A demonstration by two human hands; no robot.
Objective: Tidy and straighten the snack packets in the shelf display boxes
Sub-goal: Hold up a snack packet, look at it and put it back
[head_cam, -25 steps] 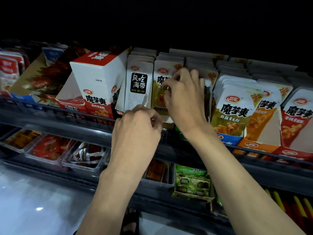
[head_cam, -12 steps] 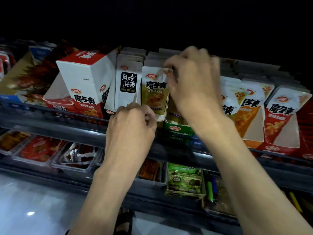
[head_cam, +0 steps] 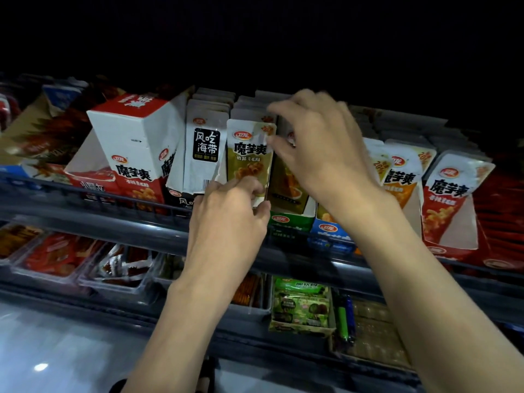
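On the upper shelf (head_cam: 85, 199), far left, a red-and-white carton (head_cam: 133, 143) sits tilted in its display box and looks unsorted. Next right, the black-label kelp packets (head_cam: 205, 148) stand in a fairly even row. Beside them the olive-green packet (head_cam: 249, 157) stands upright, just left of the green display box (head_cam: 289, 219). The left hand (head_cam: 226, 219) pinches its bottom edge with curled fingers (head_cam: 246, 188). The right hand (head_cam: 320, 148) has thumb and forefinger closed on its top right corner. I'd judge this row half done: its front packet is being squared, while those behind are hidden by the right hand. Further right the orange packets (head_cam: 402, 177) lean unevenly and the red packets (head_cam: 450, 194) look neater, so work remains.
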